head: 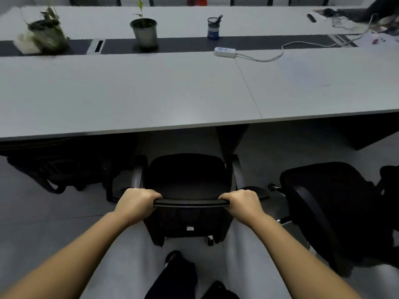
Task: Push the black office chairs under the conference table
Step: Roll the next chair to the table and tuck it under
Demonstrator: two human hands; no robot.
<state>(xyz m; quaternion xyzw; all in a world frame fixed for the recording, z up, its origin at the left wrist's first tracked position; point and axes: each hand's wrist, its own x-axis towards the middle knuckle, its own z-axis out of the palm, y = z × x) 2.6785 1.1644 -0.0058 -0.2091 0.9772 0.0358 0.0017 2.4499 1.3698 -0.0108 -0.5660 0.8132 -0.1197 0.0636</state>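
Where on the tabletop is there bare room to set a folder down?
The near half of the conference table is bare, from its front edge back to the power strip. The middle strip is crowded with potted plants and a pen cup; the far right corner holds cables.

Black chair (pixel 187 180) w/ grey armrests, 2nd black chair (pixel 319 190) at right, light-grey table (pixel 129 93) w/ dark centre strip, white power strip (pixel 224 52), grey-silver plant pot (pixel 144 32), pale-grey floor (pixel 32 212).
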